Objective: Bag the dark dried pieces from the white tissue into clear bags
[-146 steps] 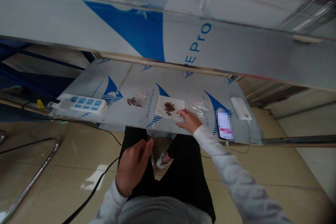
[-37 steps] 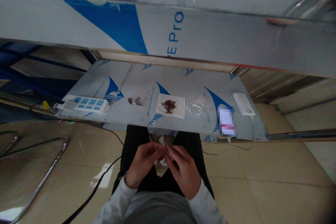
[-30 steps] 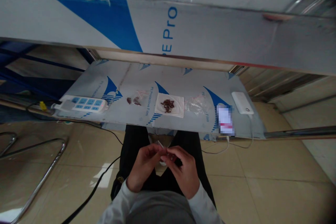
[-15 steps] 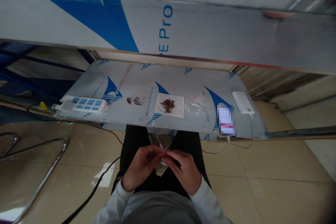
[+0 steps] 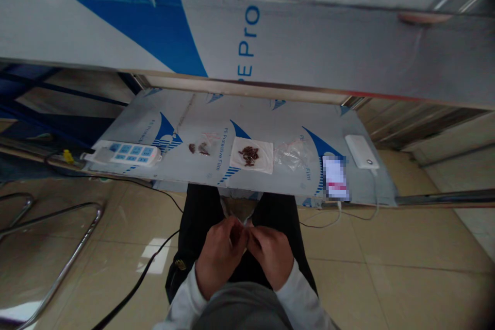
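Note:
My left hand (image 5: 221, 253) and my right hand (image 5: 273, 250) meet above my lap, below the shelf's front edge. Both are closed in a pinch, fingertips against fingertips. Between them a thin, pale, see-through piece of plastic (image 5: 245, 220) shows a little; the fingers hide most of it. On the shelf ahead, a white square sheet (image 5: 265, 165) bears a pile of small dark brown pieces (image 5: 248, 155). Right of it lies a crumpled clear plastic bag (image 5: 293, 155). To its left is a small clear bag (image 5: 209, 142) with dark bits beside it.
A power strip (image 5: 133, 153) lies at the left of the film-covered shelf (image 5: 247, 113). Toward the right are a phone (image 5: 335, 177) and a white power bank (image 5: 361, 152) with cables. An upper ledge (image 5: 309, 51) crosses above. A metal chair frame (image 5: 77, 247) stands at lower left.
My left hand has turned more upright, its fingers curled higher. The see-through plastic between my hands shows less than before. The view has shifted slightly.

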